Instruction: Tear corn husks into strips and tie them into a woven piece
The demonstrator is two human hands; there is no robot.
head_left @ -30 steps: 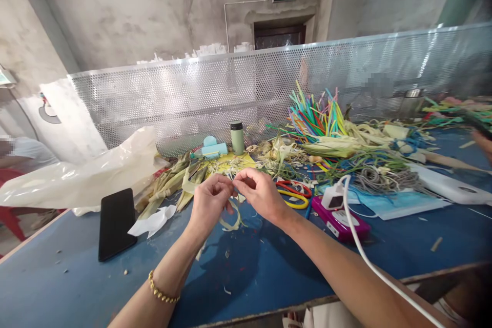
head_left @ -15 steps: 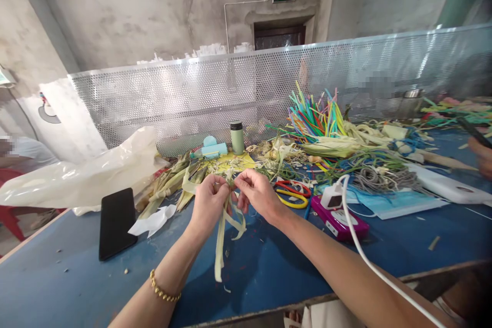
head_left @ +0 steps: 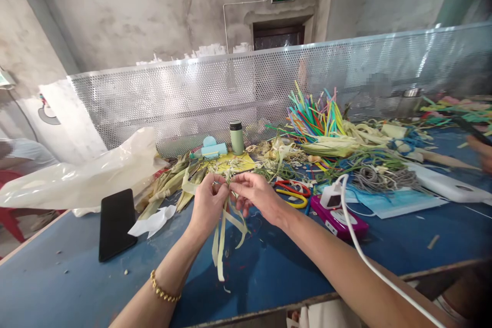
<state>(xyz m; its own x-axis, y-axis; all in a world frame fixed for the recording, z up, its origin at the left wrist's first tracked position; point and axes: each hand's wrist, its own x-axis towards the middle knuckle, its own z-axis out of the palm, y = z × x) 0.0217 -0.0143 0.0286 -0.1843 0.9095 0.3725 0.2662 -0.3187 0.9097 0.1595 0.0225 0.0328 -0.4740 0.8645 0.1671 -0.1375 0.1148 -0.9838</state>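
Pale green corn husk strips [head_left: 221, 251] dangle below my two hands, over the blue tabletop. My left hand [head_left: 209, 202], with a gold bead bracelet at its wrist, pinches the bundle between thumb and fingers. Pressed close beside it, my right hand [head_left: 253, 193] has thumb and forefinger closed on the same strips; its other fingers curl underneath. The exact grip point is partly covered by the fingers. Dry husks [head_left: 169, 184] lie left of my hands, and scissors with red and yellow handles [head_left: 292, 195] lie to the right.
A black phone [head_left: 117, 224] and white paper [head_left: 152, 221] lie left. Right are a magenta device [head_left: 340, 218] with a white cable, a blue mask [head_left: 395, 205] and colourful pipe cleaners [head_left: 315, 115]. A green bottle [head_left: 237, 138] stands before the perforated metal screen [head_left: 172, 97]. Another person's hand [head_left: 480, 151] is far right.
My right hand has shifted slightly left, closer to my left hand. The hanging strips have spread, with another end showing at left. The other person's hand at far right has moved slightly.
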